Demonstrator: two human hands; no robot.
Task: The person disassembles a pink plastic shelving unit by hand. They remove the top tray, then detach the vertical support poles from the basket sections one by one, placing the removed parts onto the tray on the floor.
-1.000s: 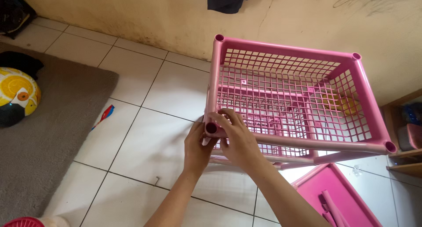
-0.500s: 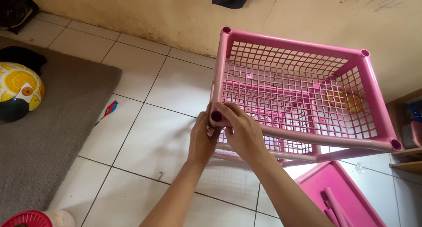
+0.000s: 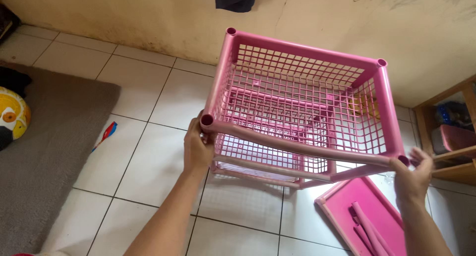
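head view: a pink plastic rack (image 3: 297, 112) with mesh trays stands on the white tiled floor (image 3: 148, 152), close to the wall (image 3: 148, 18). the top tray is a lattice basket with hollow sockets at its four corners. the left hand (image 3: 197, 148) is wrapped around the near left corner, just under the open socket (image 3: 207, 120), fingers curled about the post and thumb on the outer side, a closed grip. the right hand (image 3: 412, 172) is at the near right corner (image 3: 402, 160), fingers half open and spread, tips touching the socket end; whether it truly clamps the corner i cannot tell. a lower tray shows through the mesh, with thin pink rails joining it to the top.

to handle the top tray well, it looks best to keep both near corners level, pressing or lifting evenly so that the posts do not bind in their sockets, and to firm up the right hand's hold before any force goes in.

beside the rack on the floor lies a flat pink panel (image 3: 367, 206) with loose pink tubes (image 3: 369, 228) on it, just below the right hand. a grey rug (image 3: 54, 152) covers the floor at left, a yellow and white ball (image 3: 12, 114) on its edge, a small red and blue object (image 3: 106, 133) on the tiles near it. a wooden shelf (image 3: 451, 132) stands at far right.
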